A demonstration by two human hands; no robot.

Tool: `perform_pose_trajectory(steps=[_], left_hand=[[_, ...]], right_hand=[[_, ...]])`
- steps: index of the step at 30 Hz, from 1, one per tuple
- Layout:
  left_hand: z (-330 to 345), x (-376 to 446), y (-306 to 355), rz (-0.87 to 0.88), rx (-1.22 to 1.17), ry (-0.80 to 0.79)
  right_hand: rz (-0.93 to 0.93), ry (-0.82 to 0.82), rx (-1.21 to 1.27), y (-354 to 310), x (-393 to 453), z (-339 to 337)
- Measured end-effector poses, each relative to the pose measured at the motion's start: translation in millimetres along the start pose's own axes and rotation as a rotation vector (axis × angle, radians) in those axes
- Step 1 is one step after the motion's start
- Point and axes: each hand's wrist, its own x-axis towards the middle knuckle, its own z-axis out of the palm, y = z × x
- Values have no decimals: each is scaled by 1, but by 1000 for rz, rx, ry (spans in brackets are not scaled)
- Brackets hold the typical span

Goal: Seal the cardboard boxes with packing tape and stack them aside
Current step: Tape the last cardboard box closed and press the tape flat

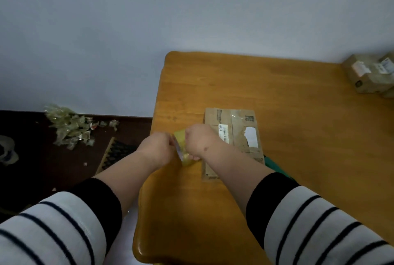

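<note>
A flat brown cardboard box [238, 134] with torn labels lies on the wooden table [298, 136] near its left edge. Just left of the box, above the table edge, both hands meet around a roll of yellowish packing tape [181, 147]. My right hand [198, 141] grips the roll from the right. On the roll's left side, my left hand [158, 147] pinches the tape with fingers and thumb. Most of the roll is hidden between the hands. A stack of taped boxes [371, 74] sits at the table's far right.
A heap of crumpled used tape [68, 126] lies on the dark floor by the wall at left. A woven mat [115, 153] and a shoe [7, 149] are also on the floor. Something green [275, 163] shows beside the box, partly behind my right forearm.
</note>
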Motion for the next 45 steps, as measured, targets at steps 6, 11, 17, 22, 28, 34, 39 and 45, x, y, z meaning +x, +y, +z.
perform_pose_trajectory(steps=[6,11,17,22,28,34,39,45], left_hand=[[-6,0,-1,137,-192,-28],[0,1,3,208,11,-35],[2,5,9,312,178,-8],[2,7,13,371,304,-61],[-2,11,12,361,301,-144],[2,7,7,456,449,147],[-10,9,3,524,407,247],[-22,10,6,611,448,218]], right_hand=[[-4,-29,145,1,-8,-1],[4,68,209,7,-11,0],[30,147,88,5,-8,7],[-72,184,-145,0,-7,13],[70,28,52,4,2,0],[186,94,704,1,-1,0],[284,57,985,0,-2,-6],[318,-47,1154,1,0,-12]])
